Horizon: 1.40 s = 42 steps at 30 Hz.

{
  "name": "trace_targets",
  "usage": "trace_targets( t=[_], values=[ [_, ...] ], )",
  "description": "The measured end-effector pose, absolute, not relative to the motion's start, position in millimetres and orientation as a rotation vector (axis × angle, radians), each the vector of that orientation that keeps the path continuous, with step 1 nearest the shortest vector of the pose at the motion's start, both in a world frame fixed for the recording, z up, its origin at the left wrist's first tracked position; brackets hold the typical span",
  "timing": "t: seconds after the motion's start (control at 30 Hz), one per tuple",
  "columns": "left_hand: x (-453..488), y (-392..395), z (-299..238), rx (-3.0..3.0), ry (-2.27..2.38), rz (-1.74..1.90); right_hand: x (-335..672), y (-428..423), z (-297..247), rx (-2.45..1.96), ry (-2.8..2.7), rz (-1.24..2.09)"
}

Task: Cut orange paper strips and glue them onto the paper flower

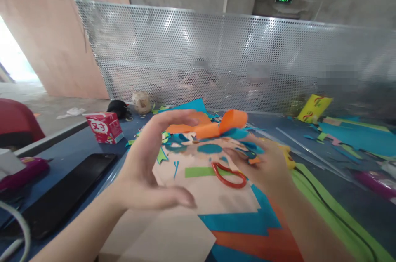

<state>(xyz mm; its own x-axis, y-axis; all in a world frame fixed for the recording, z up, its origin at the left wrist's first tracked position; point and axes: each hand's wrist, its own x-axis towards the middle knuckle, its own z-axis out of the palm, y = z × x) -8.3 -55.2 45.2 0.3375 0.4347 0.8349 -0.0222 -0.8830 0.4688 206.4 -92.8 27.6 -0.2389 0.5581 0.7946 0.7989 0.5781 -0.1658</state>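
Observation:
My left hand [139, 167] is raised over the paper with thumb and fingers wide apart, holding nothing. To the right, my right hand [269, 163] is smeared by motion; blue paper scraps [252, 146] show between its thumb and fingers, with a bit of orange among them. Below its fingertips lie scissors with a red handle [230, 185], their blades hidden. A green paper strip [199, 172] rests on the pale sheets [222, 200] between my hands. Beyond it are a blue oval piece [209, 148] and a curled orange paper strip [233, 121].
A black phone [68, 192] and a red box [104, 128] lie on the left. Blue and orange sheets [241, 223] stick out underneath. A dark cable [334, 208] crosses green paper on the right. A perforated metal screen [185, 55] closes off the back; a yellow packet [314, 108] leans there.

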Motion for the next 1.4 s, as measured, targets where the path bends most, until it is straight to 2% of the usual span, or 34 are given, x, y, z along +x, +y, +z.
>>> trace_targets(
  t=[0.1, 0.17, 0.33, 0.73, 0.97, 1.4],
  values=[
    [-11, -49, 52, 1.753, 0.329, 1.18, 204, -94, 33, -1.226, -1.995, 0.343],
    [-9, -47, 56, 1.476, 0.368, 0.974, 201, -95, 34, -1.174, -1.996, 0.66],
    [-4, -45, 56, 1.154, 0.497, 0.748, 195, -93, 30, -1.209, -2.03, 0.986],
    [-2, -33, 39, 1.509, 0.786, 0.747, 195, -98, 24, -1.332, -2.119, 0.851],
    [-2, -29, 36, 1.51, 0.795, 0.784, 196, -98, 25, -1.519, -2.164, 0.723],
    [-2, -30, 37, 1.577, 0.913, 0.815, 196, -97, 25, -1.563, -2.191, 0.689]
  ],
)
